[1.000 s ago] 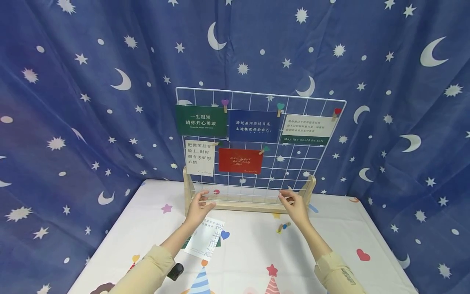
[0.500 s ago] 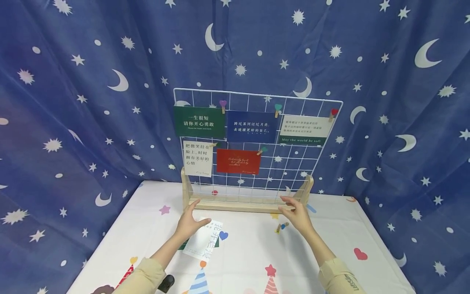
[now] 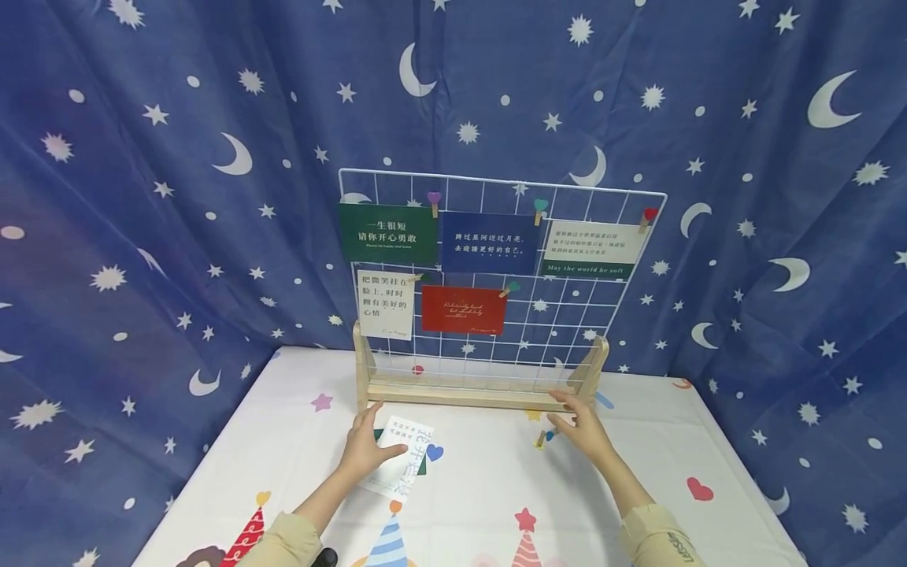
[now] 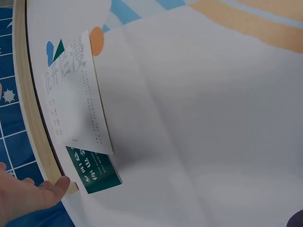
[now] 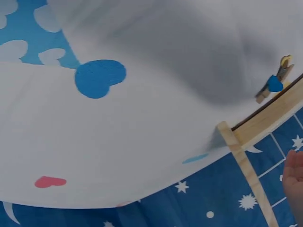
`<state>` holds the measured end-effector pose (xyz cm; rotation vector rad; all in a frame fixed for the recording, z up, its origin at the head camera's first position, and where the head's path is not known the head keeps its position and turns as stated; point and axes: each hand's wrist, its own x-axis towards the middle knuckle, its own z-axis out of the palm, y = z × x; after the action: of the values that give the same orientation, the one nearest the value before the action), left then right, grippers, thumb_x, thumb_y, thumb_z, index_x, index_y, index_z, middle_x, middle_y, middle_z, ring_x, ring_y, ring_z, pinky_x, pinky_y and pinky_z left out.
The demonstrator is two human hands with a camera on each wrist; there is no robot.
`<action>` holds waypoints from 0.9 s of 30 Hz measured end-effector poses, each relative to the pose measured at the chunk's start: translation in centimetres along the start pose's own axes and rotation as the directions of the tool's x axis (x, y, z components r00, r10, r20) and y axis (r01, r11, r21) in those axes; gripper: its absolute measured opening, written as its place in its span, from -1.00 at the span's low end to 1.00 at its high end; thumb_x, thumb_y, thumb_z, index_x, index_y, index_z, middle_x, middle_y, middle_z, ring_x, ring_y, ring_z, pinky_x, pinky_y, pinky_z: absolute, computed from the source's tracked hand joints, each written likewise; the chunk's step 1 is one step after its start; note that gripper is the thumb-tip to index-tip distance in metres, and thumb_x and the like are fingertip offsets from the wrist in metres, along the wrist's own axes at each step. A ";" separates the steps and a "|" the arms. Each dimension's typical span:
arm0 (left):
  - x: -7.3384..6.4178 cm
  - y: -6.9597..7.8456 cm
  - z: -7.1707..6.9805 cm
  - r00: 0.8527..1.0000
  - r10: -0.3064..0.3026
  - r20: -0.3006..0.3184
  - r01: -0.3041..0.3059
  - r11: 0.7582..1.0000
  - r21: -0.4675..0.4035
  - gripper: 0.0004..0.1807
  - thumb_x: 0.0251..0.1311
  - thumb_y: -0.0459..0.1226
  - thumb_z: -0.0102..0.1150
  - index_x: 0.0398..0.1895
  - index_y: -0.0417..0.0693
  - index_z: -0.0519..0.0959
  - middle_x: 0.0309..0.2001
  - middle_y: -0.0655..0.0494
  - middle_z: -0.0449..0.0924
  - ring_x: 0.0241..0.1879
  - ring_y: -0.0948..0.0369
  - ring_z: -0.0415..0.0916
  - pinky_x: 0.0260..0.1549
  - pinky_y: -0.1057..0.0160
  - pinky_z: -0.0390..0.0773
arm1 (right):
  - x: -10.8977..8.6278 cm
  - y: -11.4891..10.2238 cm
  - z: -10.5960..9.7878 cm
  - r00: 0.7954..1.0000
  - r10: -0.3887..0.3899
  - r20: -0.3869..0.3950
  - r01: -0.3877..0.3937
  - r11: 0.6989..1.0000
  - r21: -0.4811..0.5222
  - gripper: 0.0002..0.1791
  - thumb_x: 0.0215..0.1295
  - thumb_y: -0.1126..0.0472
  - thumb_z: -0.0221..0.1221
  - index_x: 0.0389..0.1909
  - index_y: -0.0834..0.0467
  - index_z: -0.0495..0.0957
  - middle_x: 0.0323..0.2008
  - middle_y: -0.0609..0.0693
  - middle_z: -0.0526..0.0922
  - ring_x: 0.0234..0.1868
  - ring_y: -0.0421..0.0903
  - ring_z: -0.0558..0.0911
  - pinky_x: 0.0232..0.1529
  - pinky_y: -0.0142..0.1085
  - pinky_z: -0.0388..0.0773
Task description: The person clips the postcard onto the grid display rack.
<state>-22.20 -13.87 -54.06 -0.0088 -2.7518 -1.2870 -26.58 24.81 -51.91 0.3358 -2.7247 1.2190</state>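
My left hand (image 3: 363, 447) is open above the near left of the table, its thumb and fingers spread. In the head view it overlaps a white printed card (image 3: 409, 465). The left wrist view shows that card lying over a green card (image 4: 94, 172), and the hand apart from both. My right hand (image 3: 583, 427) hovers, fingers loosely spread and holding nothing, just right of a few small wooden clothespins (image 3: 542, 441), one with a blue heart. Behind both hands stands a white wire grid rack (image 3: 560, 315) on a wooden base (image 3: 468, 396).
On the grid hang a green card (image 3: 388, 234), a blue card (image 3: 489, 242), a white-and-green card (image 3: 594, 249), a white card (image 3: 385, 305) and a red card (image 3: 464, 310), with heart clothespins. A dark object (image 3: 326, 557) sits near the left sleeve. A starry curtain (image 3: 453, 94) hangs behind.
Both hands have come down and back from the rack's base. The left now overlaps the white card in the head view; the right has shifted slightly rightward. The hung cards are unchanged.
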 end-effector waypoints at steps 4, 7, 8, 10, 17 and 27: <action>-0.1 -0.5 0.8 1.000 0.005 0.003 -0.005 0.999 0.037 0.05 -0.21 -0.19 0.51 0.35 -0.33 0.12 0.29 -0.52 0.11 0.20 -0.46 0.16 0.16 -0.31 0.31 | -0.1 0.7 0.0 1.000 0.000 0.009 0.000 1.000 -0.007 -0.50 0.22 0.27 0.20 0.18 0.29 0.41 0.18 0.33 0.44 0.16 0.38 0.41 0.09 0.26 0.41; -0.4 -0.6 1.1 1.000 -0.009 0.013 0.008 0.997 0.073 0.07 -0.24 -0.17 0.53 0.34 -0.35 0.12 0.27 -0.62 0.06 0.23 -0.51 0.08 0.16 -0.36 0.26 | -0.1 1.1 0.2 1.000 -0.015 0.012 0.015 1.000 0.000 -0.52 0.21 0.28 0.21 0.16 0.31 0.42 0.16 0.33 0.46 0.20 0.37 0.38 0.16 0.27 0.35; -0.5 -0.6 1.2 1.000 -0.019 0.022 0.017 0.996 0.089 0.08 -0.24 -0.15 0.53 0.34 -0.36 0.11 0.27 -0.64 0.05 0.23 -0.52 0.05 0.15 -0.38 0.24 | -0.1 1.3 0.3 1.000 -0.019 0.018 0.019 1.000 -0.004 -0.52 0.21 0.28 0.21 0.15 0.31 0.42 0.16 0.33 0.46 0.21 0.36 0.38 0.19 0.26 0.32; -0.8 -0.5 1.3 0.997 -0.052 0.048 0.046 0.990 0.130 0.10 -0.24 -0.12 0.52 0.35 -0.34 0.11 0.27 -0.67 0.00 0.24 -0.56 -0.03 0.13 -0.46 0.16 | -0.3 1.4 0.5 0.999 -0.021 0.035 0.022 1.000 -0.016 -0.52 0.21 0.28 0.21 0.16 0.30 0.42 0.16 0.33 0.47 0.23 0.34 0.37 0.23 0.24 0.29; -1.6 0.0 1.6 0.978 -0.141 0.153 0.100 0.963 0.249 0.11 -0.30 -0.07 0.54 0.33 -0.33 0.16 0.31 -0.63 -0.05 0.27 -0.59 -0.21 0.06 -0.64 -0.11 | -1.2 1.9 1.1 0.998 0.026 0.049 -0.024 0.999 -0.035 -0.52 0.20 0.31 0.20 0.16 0.28 0.42 0.16 0.31 0.46 0.25 0.33 0.36 0.26 0.23 0.26; -1.4 -0.4 2.1 0.963 -0.216 0.162 0.161 0.941 0.299 0.27 -0.32 0.06 0.52 0.36 -0.45 0.03 0.31 -0.67 -0.14 0.30 -0.56 -0.26 0.10 -0.62 -0.16 | -1.0 2.2 1.7 0.998 -0.056 0.024 0.057 0.997 -0.055 -0.56 0.20 0.34 0.20 0.10 0.40 0.44 0.10 0.37 0.50 0.18 0.35 0.41 0.21 0.24 0.29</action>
<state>-21.02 -12.46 -55.78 0.1679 -3.1484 -0.9595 -26.25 25.07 -54.83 0.4188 -2.7420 1.1296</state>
